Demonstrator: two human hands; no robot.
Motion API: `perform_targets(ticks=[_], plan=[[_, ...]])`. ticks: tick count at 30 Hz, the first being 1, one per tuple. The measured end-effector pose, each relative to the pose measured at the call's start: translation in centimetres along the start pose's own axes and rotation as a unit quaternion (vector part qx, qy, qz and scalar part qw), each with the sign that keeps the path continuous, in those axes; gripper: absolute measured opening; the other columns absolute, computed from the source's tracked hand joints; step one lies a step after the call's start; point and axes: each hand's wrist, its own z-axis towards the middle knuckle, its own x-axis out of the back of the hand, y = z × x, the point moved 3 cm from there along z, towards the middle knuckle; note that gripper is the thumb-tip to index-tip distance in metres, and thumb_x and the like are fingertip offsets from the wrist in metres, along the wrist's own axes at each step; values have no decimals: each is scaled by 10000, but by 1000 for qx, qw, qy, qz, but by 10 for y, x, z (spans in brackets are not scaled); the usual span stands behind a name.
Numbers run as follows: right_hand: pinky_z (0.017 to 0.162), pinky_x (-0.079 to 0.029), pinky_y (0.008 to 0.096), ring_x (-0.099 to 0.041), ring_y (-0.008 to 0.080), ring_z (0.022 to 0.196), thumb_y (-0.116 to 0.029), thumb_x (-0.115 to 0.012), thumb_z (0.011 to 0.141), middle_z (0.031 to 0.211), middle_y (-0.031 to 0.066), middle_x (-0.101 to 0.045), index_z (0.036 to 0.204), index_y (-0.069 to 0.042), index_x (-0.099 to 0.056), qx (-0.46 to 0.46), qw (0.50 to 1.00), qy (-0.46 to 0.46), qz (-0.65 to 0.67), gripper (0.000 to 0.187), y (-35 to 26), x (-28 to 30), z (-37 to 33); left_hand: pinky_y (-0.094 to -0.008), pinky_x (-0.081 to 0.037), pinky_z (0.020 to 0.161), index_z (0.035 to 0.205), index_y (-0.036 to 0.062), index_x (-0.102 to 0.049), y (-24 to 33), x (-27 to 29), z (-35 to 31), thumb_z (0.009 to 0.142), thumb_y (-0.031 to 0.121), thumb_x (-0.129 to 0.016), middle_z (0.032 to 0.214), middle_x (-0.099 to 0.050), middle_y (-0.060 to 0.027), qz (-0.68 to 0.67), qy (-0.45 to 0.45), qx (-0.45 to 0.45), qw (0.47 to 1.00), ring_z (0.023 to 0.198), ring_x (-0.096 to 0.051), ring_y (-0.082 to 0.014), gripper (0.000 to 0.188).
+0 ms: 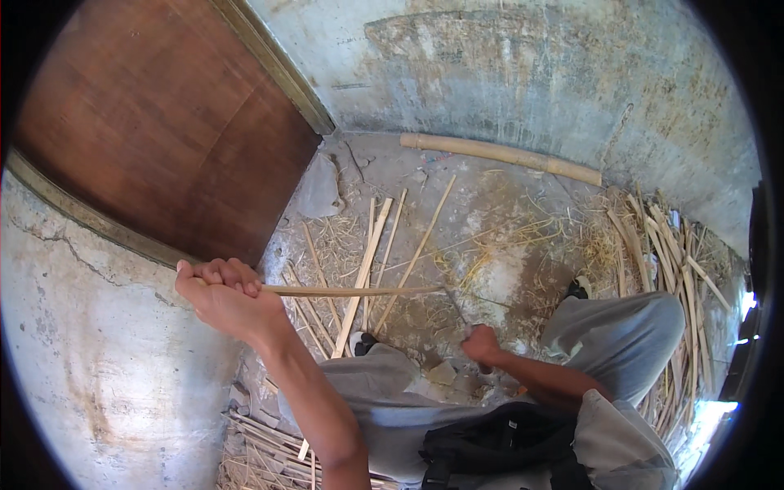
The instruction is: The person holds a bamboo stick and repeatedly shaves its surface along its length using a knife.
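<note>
My left hand [229, 300] is wrapped round one end of a long, split bamboo strip [351, 291], out to the left beside the wall. The strip runs nearly level across to the right, in front of my knees. Low between my legs, my right hand [482, 345] is closed on the handle of a knife [455, 308]. The thin blade points up and to the left, its tip at the strip's far end. Whether blade and strip touch is too small to tell. Most of the handle is hidden by my fingers.
Several loose bamboo strips [365, 265] lie on the floor under the held one. A thick bamboo pole [506, 155] rests along the far wall. More strips are heaped at the right [694, 306] and lower left. A brown door [163, 122] stands left; a stone [442, 373] lies between my legs.
</note>
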Motion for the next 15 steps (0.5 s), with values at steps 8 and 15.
perform_targets(ticks=[8, 15], plan=[[625, -502, 415, -630, 418, 701, -103, -626, 686, 736, 268, -627, 776, 45, -633, 168, 979, -15, 115, 173, -109, 46, -19, -244, -210, 382, 640, 140, -305, 3, 26, 22, 960, 332, -422, 520, -262, 9, 37, 44, -23, 998, 408, -223, -91, 392], [705, -520, 475, -645, 405, 756, -240, -625, 648, 753, 243, -637, 774, -8, -671, 114, 965, -72, -224, 268, 72, -3, 25, -246, -231, 407, 649, 123, -334, 7, 29, 21, 960, 371, -451, 542, -302, -3, 50, 116, -11, 992, 435, -274, -93, 415]])
